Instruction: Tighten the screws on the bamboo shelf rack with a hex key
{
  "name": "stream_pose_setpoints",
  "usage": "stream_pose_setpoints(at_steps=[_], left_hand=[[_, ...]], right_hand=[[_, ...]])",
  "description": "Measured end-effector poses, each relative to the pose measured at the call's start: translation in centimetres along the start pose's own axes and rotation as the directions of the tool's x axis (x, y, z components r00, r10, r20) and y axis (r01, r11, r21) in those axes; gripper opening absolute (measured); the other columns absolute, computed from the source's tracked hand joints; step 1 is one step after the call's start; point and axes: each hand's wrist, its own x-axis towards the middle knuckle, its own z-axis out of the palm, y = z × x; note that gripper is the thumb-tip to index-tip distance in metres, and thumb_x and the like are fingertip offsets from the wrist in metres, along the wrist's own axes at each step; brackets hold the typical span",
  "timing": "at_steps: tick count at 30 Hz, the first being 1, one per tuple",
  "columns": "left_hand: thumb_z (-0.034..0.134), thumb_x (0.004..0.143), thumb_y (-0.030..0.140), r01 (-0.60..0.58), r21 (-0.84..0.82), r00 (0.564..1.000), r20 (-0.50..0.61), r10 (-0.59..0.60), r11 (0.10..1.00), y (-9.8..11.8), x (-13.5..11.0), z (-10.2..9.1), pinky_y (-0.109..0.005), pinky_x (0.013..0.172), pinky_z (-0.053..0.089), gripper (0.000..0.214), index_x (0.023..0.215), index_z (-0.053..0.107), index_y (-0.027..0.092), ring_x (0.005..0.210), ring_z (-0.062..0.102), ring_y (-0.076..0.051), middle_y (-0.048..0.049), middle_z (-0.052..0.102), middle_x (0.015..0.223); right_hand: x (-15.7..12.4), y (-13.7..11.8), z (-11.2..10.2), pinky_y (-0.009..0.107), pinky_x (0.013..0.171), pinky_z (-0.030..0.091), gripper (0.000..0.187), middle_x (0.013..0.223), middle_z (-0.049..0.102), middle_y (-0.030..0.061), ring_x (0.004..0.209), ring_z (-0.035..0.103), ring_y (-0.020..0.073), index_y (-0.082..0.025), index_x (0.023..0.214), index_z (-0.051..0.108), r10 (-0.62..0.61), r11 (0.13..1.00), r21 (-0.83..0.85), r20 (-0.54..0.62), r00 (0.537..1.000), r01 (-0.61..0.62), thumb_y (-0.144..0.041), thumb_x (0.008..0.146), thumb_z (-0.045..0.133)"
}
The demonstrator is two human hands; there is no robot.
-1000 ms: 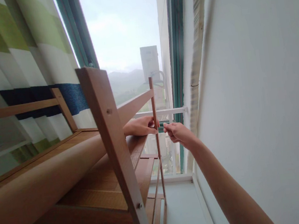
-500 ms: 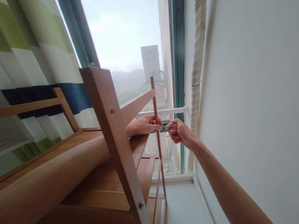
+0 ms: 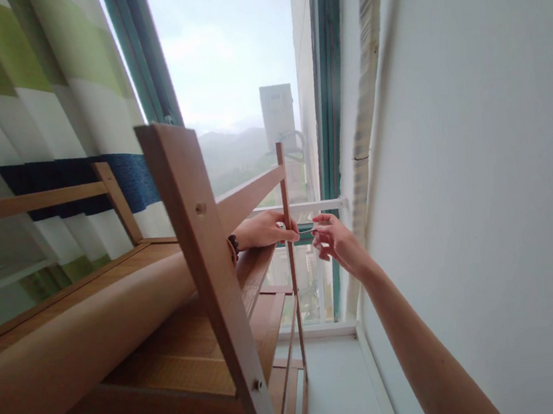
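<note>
Fingers of our right hand [image 3: 340, 244] lightly pinch a thin metal tool [image 3: 306, 232] beside the far post [image 3: 284, 189] of a wooden rack.
Our left hand [image 3: 263, 229] curls around that post, its thumb by the tool's inner end (what the tip sits in, we cannot tell). We judge the tool light, stiff and easily slipped, best held by its outer end; the narrow post looks rigid, and one wrapped grip should steady it. Outward, the upper rail [image 3: 254, 191] crosses above our left hand, and the shelf edge [image 3: 259, 266] lies below. Our left forearm passes behind the near post [image 3: 207, 262], so its elbow room looks tight. Our right arm has open space between rack and white wall [image 3: 490, 140].
</note>
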Motion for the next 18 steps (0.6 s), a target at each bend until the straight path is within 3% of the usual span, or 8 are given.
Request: stream_pose_setpoints(at_steps=[3, 7, 12, 15, 18], left_hand=[[0.056, 0.071, 0.04, -0.004, 0.011, 1.0, -0.005, 0.005, 1.0, 0.2, 0.0, -0.1, -0.023, 0.068, 0.04, 0.027, 0.084, 0.064, 0.018, 0.074, 0.057, -0.014, 0.0009, 0.065, 0.078], [0.056, 0.07, 0.039, -0.03, 0.025, 0.999, 0.033, 0.029, 0.999, 0.4, -0.2, -0.3, -0.023, 0.069, 0.039, 0.027, 0.087, 0.063, 0.018, 0.075, 0.056, -0.014, 0.0007, 0.064, 0.081], [0.057, 0.067, 0.048, -0.024, 0.122, 0.979, 0.206, -0.001, 0.992, 0.0, -0.5, -0.7, -0.023, 0.062, 0.038, 0.041, 0.093, 0.062, 0.017, 0.07, 0.053, -0.015, -0.001, 0.062, 0.081], [0.053, 0.068, 0.053, 0.033, 0.212, 0.968, 0.238, -0.084, 0.977, -0.4, -0.5, -0.9, -0.023, 0.056, 0.035, 0.042, 0.085, 0.064, 0.016, 0.063, 0.05, -0.014, -0.0012, 0.061, 0.074], [0.054, 0.065, 0.057, 0.06, 0.241, 0.97, 0.215, -0.114, 0.969, -0.4, -0.4, -0.8, -0.024, 0.054, 0.033, 0.045, 0.08, 0.064, 0.016, 0.059, 0.049, -0.014, -0.0012, 0.06, 0.07]], right_hand=[[-0.2, 0.5, -1.0, 0.022, 0.049, 0.043, 0.031, 0.074, 0.057, -0.0004, 0.065, 0.057, 0.012, -0.017, 0.098, 0.049, -0.217, 0.966, -0.131, 0.055, 0.975, 0.223, -0.033, 0.073, 0.058], [-0.3, 1.0, -1.6, 0.025, 0.053, 0.046, 0.032, 0.078, 0.066, 0.0055, 0.067, 0.063, 0.0151, -0.014, 0.095, 0.055, -0.287, 0.93, -0.246, -0.015, 0.958, 0.274, -0.039, 0.075, 0.058], [-0.6, 0.9, -1.0, 0.022, 0.04, 0.04, 0.036, 0.059, 0.064, 0.005, 0.05, 0.061, 0.0145, -0.013, 0.071, 0.06, -0.169, 0.95, -0.279, -0.079, 0.982, 0.141, -0.049, 0.071, 0.059], [-0.8, 0.5, -0.4, 0.02, 0.034, 0.033, 0.039, 0.046, 0.057, 0.001, 0.038, 0.053, 0.011, -0.013, 0.06, 0.057, 0.01, 0.988, -0.151, -0.063, 0.998, -0.019, -0.051, 0.07, 0.059], [-0.7, 0.2, 0.1, 0.019, 0.034, 0.029, 0.036, 0.042, 0.049, -0.0042, 0.033, 0.045, 0.0061, -0.013, 0.058, 0.055, 0.081, 0.997, 0.013, -0.048, 0.996, -0.08, -0.046, 0.069, 0.062]])
